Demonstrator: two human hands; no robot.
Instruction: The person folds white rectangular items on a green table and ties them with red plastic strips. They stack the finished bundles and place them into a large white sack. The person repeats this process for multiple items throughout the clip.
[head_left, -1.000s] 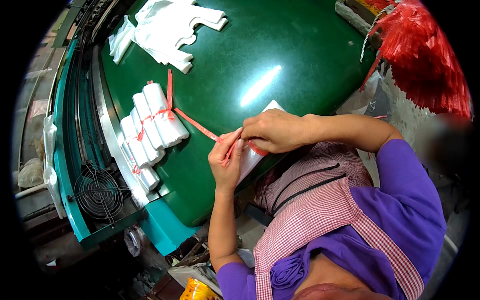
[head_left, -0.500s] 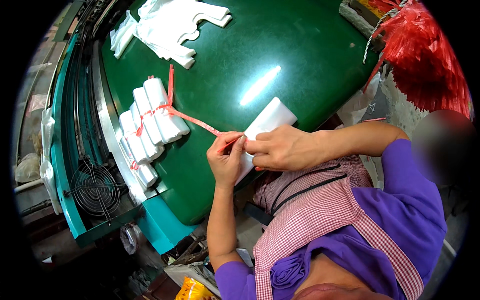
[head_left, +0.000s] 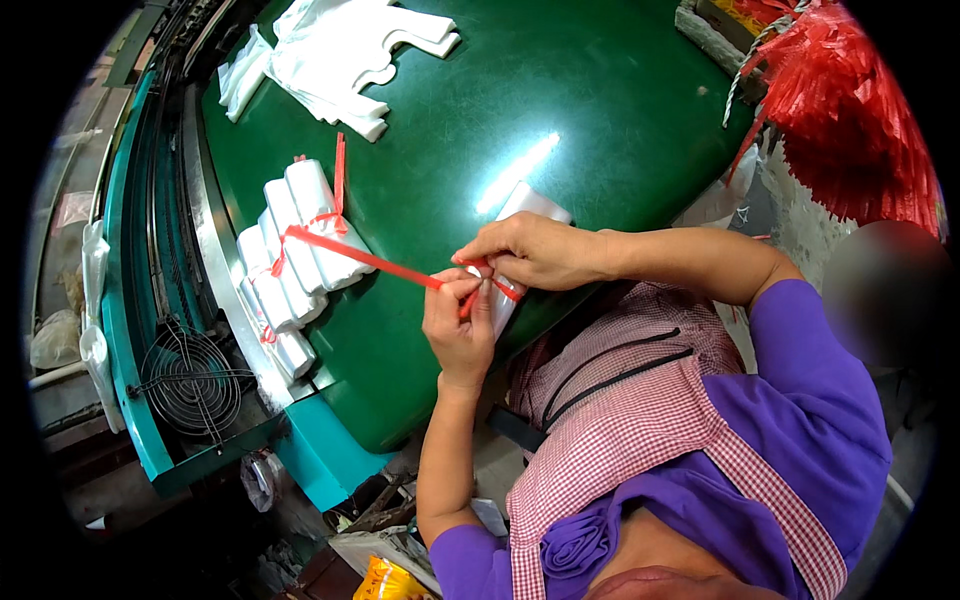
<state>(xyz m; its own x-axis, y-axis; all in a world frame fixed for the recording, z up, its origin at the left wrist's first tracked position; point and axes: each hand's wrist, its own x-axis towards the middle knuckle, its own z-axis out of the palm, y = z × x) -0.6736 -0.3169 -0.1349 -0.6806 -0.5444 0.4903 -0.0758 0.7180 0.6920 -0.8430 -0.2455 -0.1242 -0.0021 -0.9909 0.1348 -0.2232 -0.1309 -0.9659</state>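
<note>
A white roll of folded plastic bags lies at the near edge of the green table, under my hands. A red plastic strip goes around its middle, and one long end stretches off to the left. My left hand pinches the strip at the roll's left side, thumb against fingers. Curled over the top of the roll, my right hand grips the strip close to my left fingertips. Fingers hide the crossing of the strip. Several tied white rolls lie side by side to the left.
Flat white vest-shaped plastic bags are spread at the far left of the green table. A thick bunch of red strips hangs at the far right. Along the left run a metal edge and a machine with a round wire guard.
My right hand has moved left and up to meet my left hand, which is slightly lower. The roll has shifted left. The strip's long end now stretches straight and flat, its tip higher.
</note>
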